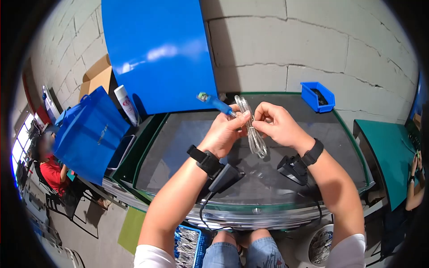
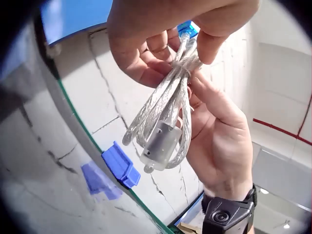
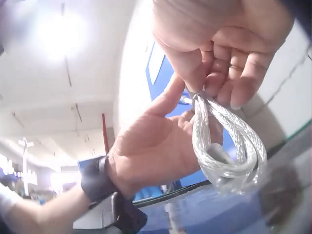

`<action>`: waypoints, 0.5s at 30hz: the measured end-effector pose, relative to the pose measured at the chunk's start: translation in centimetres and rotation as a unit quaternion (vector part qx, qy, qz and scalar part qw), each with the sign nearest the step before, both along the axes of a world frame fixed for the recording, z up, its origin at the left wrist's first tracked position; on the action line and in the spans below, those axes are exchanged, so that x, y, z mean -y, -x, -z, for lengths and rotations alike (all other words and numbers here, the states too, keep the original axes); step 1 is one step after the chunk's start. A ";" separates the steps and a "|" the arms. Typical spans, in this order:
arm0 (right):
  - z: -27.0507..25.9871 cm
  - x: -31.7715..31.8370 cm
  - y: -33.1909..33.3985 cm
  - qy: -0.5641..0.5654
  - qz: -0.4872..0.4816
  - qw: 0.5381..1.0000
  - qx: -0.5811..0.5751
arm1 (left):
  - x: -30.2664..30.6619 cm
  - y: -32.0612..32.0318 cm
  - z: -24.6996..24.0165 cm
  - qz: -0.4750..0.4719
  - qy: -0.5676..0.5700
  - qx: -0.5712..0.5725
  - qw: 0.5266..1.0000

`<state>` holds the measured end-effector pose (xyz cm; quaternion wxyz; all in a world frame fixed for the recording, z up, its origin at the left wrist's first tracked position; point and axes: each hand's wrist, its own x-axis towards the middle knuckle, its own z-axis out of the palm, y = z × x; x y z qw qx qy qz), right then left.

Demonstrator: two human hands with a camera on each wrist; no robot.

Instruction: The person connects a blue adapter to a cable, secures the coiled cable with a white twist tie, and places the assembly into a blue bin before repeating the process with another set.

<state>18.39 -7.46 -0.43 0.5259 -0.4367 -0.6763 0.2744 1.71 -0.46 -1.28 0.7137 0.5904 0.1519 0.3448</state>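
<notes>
A coiled cable [image 1: 257, 145] in clear, silver-braided sheathing hangs between both hands above the dark work surface [image 1: 178, 165]. My left hand [image 1: 223, 134] grips the bundle near its middle, thumb on top. Close by, the right hand [image 1: 278, 121] pinches with thumb and forefinger at a thin tie [image 2: 183, 67] round the coil. A translucent blue plug end [image 1: 216, 105] sticks out past the left fingers. In the left wrist view, a clear cylindrical sleeve [image 2: 162, 145] sits among the lower loops. The right wrist view shows the loops [image 3: 229, 141] hanging below the right fingertips.
A small blue bin [image 1: 318, 97] stands at the back right. To the left are a blue bag [image 1: 91, 134] and a white spray can [image 1: 126, 105]. Below the front edge, a blue basket [image 1: 202, 250] and a white bucket [image 1: 304, 250] hold cables. People sit at either side.
</notes>
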 end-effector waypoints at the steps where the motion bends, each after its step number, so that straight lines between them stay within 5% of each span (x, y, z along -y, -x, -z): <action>1: 0.3 0.2 0.0 -0.011 0.002 0.999 0.036 | -0.2 0.0 0.3 0.016 0.020 -0.003 1.000; 4: 0.1 1.5 0.9 -0.035 0.031 0.997 0.057 | -0.2 0.2 0.6 0.021 0.051 -0.002 0.998; 10: 0.4 1.7 1.6 -0.304 0.090 0.926 0.205 | -1.0 0.9 1.2 0.116 0.105 0.043 0.987; 15: 0.3 2.3 1.9 -0.246 0.112 0.942 0.197 | 0.4 1.0 0.1 0.100 0.113 0.035 0.988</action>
